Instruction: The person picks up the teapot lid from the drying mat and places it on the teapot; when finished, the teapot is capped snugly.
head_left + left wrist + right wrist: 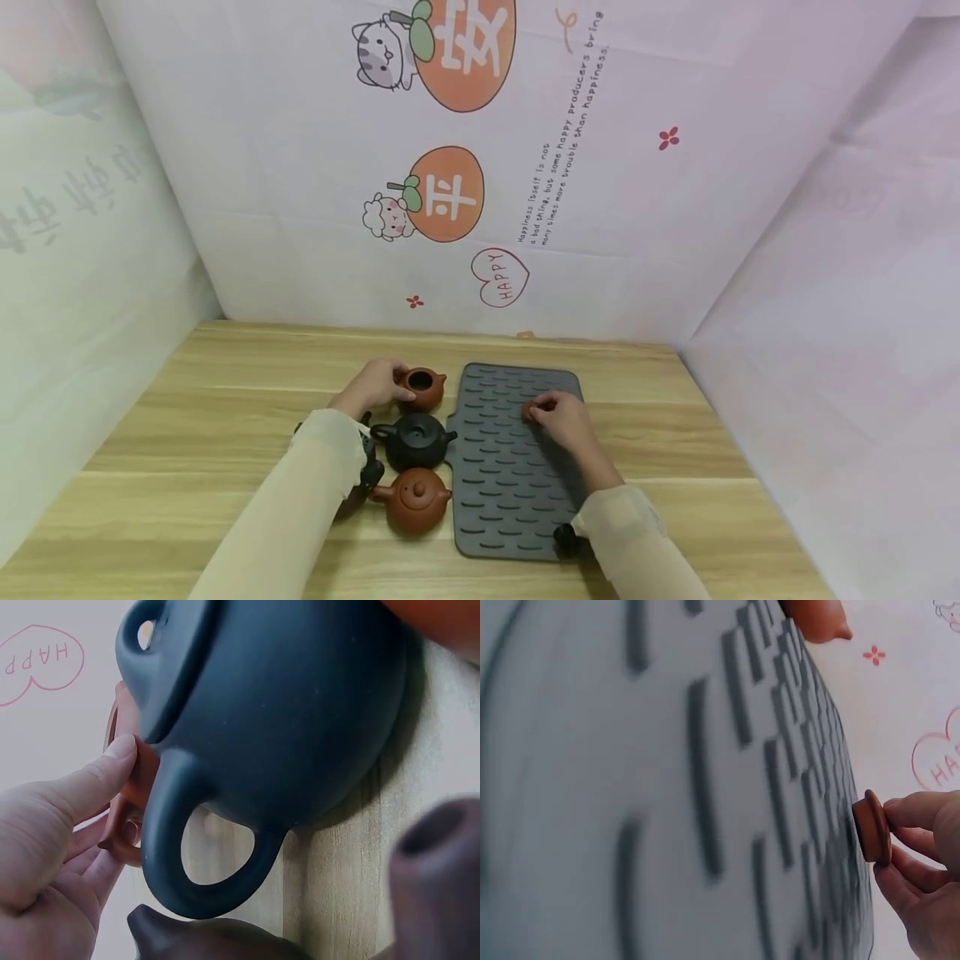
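A lidless reddish-brown clay teapot (431,400) stands at the back of the teapot group, its round mouth uncovered. My left hand (372,387) grips it from the left; the left wrist view shows the thumb on its side and the other fingers partly hidden behind it. With thumb and fingertips, my right hand (564,421) pinches a small reddish-brown teapot lid (874,827) at the grey ridged mat (495,467). In the right wrist view the lid is edge-on, near the mat's surface; whether it touches is unclear.
A black teapot (416,450) sits directly in front of the lidless one. Nearer stands a lidded reddish-brown teapot (417,508). Another dark teapot (348,504) is mostly hidden under the left sleeve. White printed cloth (337,275) walls surround the wooden table (187,400).
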A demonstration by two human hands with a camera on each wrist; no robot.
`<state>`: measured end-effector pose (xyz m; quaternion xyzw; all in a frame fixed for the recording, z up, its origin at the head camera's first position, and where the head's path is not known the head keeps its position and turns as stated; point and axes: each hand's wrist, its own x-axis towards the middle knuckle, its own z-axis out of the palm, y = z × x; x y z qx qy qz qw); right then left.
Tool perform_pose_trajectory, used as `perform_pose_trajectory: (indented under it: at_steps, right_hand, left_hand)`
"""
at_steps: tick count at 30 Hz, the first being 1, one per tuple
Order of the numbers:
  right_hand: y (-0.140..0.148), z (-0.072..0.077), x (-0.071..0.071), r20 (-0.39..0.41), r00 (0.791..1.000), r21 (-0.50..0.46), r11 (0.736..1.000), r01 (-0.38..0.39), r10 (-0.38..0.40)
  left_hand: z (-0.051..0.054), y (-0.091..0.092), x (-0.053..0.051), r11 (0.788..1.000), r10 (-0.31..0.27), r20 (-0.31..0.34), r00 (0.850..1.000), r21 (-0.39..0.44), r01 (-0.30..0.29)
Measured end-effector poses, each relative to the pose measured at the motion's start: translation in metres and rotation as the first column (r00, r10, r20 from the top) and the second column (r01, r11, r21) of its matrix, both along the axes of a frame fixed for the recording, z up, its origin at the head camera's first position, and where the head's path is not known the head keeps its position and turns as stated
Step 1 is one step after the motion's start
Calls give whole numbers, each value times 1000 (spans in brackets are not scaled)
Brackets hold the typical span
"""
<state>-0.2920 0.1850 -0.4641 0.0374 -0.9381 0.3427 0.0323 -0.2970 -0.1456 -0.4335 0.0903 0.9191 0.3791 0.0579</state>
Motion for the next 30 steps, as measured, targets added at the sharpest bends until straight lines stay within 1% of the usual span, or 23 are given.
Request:
perform_pose_trajectory:
  at_steps: [4, 8, 11, 15, 19, 21, 25, 30]
  right_hand:
    - [-21, 10, 1, -23, 1000, -13, 1000, 3, -4]
    - [-49, 17, -3, -13, 1000, -55, 998, -3, 2]
    - [-72, 21, -8, -29, 999, -77, 997, -25, 23]
    - [-101, 26, -12, -71, 994, -97, 991, -94, 87]
    - [-127, 29, -15, -102, 981, -75, 982, -172, 164]
    - [-137, 30, -16, -108, 976, -51, 979, -196, 190]
    - [-154, 32, -17, -102, 972, -32, 976, -217, 213]
    - [-170, 25, -17, -85, 970, -17, 973, -232, 230]
  left_hand:
    - [1, 2, 1, 1000, -3, -1, 1000, -7, 3]
    - [0, 1, 1, 1000, -10, 3, 1000, -12, 10]
    - [-2, 1, 0, 1000, -17, 4, 1000, -7, 17]
    - [-3, 1, -2, 1000, -15, 5, 1000, -3, 15]
    - [-5, 2, -4, 1000, -23, -3, 1000, -8, 23]
    - [-6, 3, -6, 1000, -26, -5, 1000, -11, 26]
    - [-9, 2, -8, 1000, -18, 1, 1000, -14, 18]
    - [-10, -1, -7, 1000, -5, 7, 1000, -14, 5]
